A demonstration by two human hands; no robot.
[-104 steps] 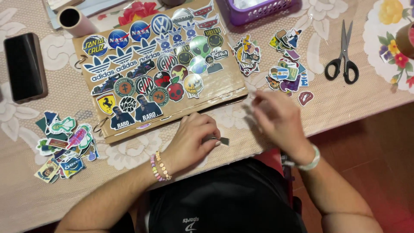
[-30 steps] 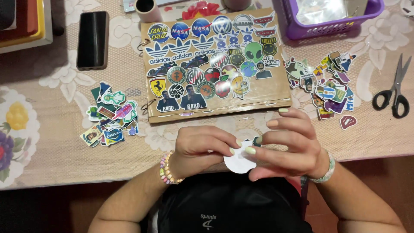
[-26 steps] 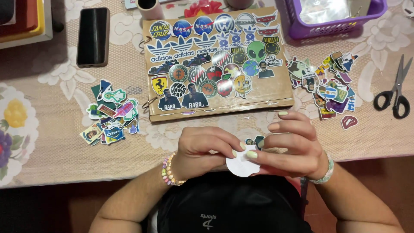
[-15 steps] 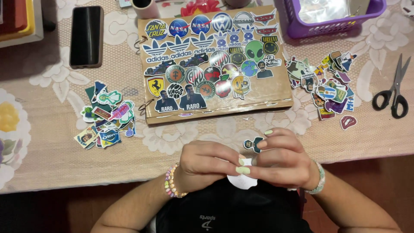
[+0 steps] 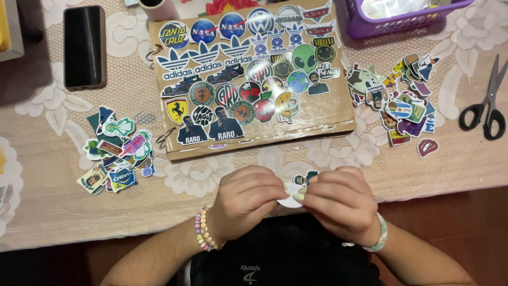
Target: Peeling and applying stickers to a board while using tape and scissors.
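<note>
- Fingers (image 5: 299, 194) of both hands pinched together on a small round white sticker backing (image 5: 290, 199), at the near worktop edge, just below the brown sticker-covered board (image 5: 338, 114).
- Left hand (image 5: 246, 201): curled closed, fingertips gripping the backing's left side; beaded bracelet (image 5: 201, 229) on the wrist.
- Right hand (image 5: 341, 204): fingertips closed on the backing's right side; pale bracelet (image 5: 379, 241) on the wrist.
- A small dark sticker (image 5: 302, 178) shows just above the fingers; cannot tell whether it lies on the worktop or is held.
- Loose sticker pile (image 5: 117, 151) left of the board; a second pile (image 5: 399, 100) right of it.
- Scissors (image 5: 488, 100) far right of the board, beyond the second pile.
- Black phone (image 5: 83, 46) left of the board's top corner.
- Purple basket (image 5: 391, 22) above the board's right corner.
- Worktop (image 5: 63, 206) carries a floral lace cloth.
</note>
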